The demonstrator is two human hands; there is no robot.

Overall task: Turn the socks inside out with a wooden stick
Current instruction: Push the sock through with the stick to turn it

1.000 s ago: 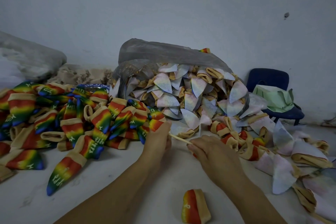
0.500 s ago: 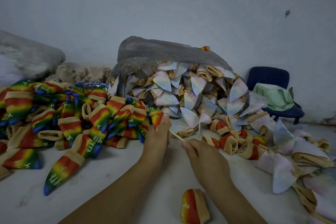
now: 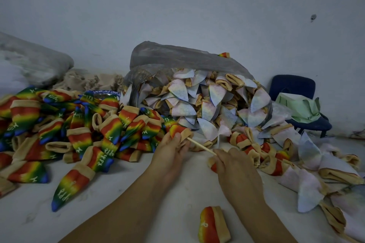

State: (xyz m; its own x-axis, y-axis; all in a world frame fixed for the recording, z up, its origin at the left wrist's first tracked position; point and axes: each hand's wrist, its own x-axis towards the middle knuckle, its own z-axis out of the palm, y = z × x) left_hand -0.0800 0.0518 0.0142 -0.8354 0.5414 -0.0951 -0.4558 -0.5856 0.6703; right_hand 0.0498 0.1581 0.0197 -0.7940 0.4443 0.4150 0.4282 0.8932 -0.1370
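Observation:
My left hand grips a small rainbow sock with a tan cuff, held just above the white surface. A thin wooden stick runs from inside that sock's cuff down and right to my right hand, which pinches the stick's near end. Under my right hand's fingers a bit of another red and tan sock shows. A heap of rainbow socks lies to the left. Pale socks with tan cuffs spill from a grey plastic bag behind my hands.
One folded rainbow sock lies near the bottom edge between my forearms. More pale socks spread to the right. A blue chair with a green cloth stands at the back right. Another grey sack rests against the wall at left.
Both hands shifted slightly left and away from me. The sock in my left hand now covers more of the stick's far end, and my fingers have bunched it.

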